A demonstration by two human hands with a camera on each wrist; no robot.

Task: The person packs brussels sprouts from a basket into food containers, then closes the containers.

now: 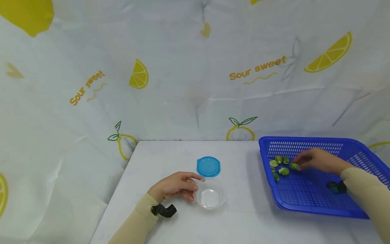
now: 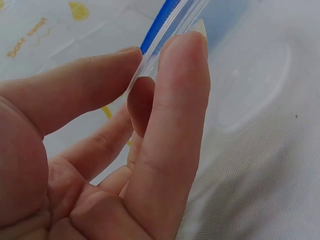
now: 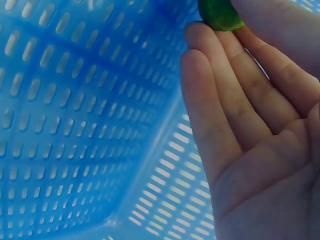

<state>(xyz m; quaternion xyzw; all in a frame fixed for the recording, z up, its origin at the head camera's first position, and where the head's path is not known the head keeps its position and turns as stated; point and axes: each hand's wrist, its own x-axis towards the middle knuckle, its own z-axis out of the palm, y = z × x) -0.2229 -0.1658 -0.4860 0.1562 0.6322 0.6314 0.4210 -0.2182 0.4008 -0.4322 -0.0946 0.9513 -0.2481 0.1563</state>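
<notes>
One Brussels sprout (image 1: 294, 166) is pinched in the right hand (image 1: 321, 162), inside the blue basket (image 1: 304, 193), near further loose sprouts (image 1: 284, 171). The left hand (image 1: 175, 185) grips the rim of a clear container (image 1: 210, 199) on the white table (image 1: 243, 223); a blue lid (image 1: 208, 166) lies just behind it.

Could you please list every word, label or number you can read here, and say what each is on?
"Sour sweet": orange lettering, left part of the lemon-print backdrop.
"Sour sweet": orange lettering, right part of that backdrop.
"Sour sweet": blurred, on the backdrop in the left wrist view.
No readable text on the blue basket, clear container or blue lid.
</notes>
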